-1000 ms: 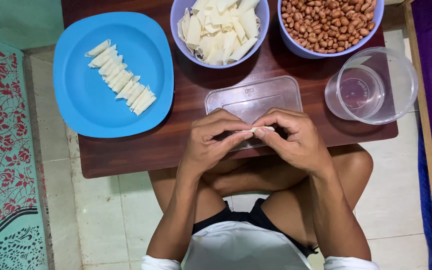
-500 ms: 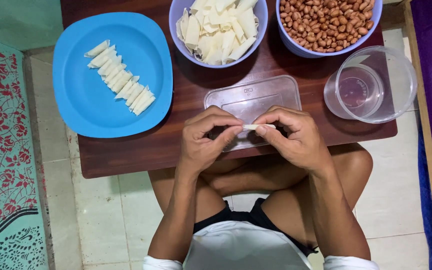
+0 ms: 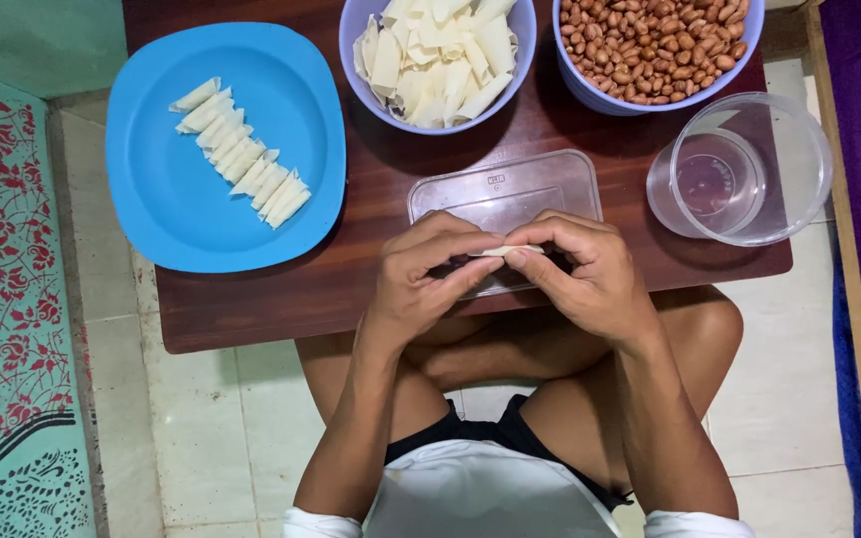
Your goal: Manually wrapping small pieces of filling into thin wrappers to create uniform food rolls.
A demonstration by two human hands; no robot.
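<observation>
Pale wrapper (image 3: 510,250) pinched between left hand (image 3: 421,279) and right hand (image 3: 585,274), over clear lid (image 3: 505,189), near table edge.

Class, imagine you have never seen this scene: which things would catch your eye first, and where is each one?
At the centre, the left hand and right hand meet over a clear plastic lid, pinching a small pale wrapper roll between the fingertips. To the left on the dark wooden table lies a bright blue plate with a diagonal row of finished rolls. At the top edge stand a bowl of pale wrappers and a bowl of peanuts.
</observation>
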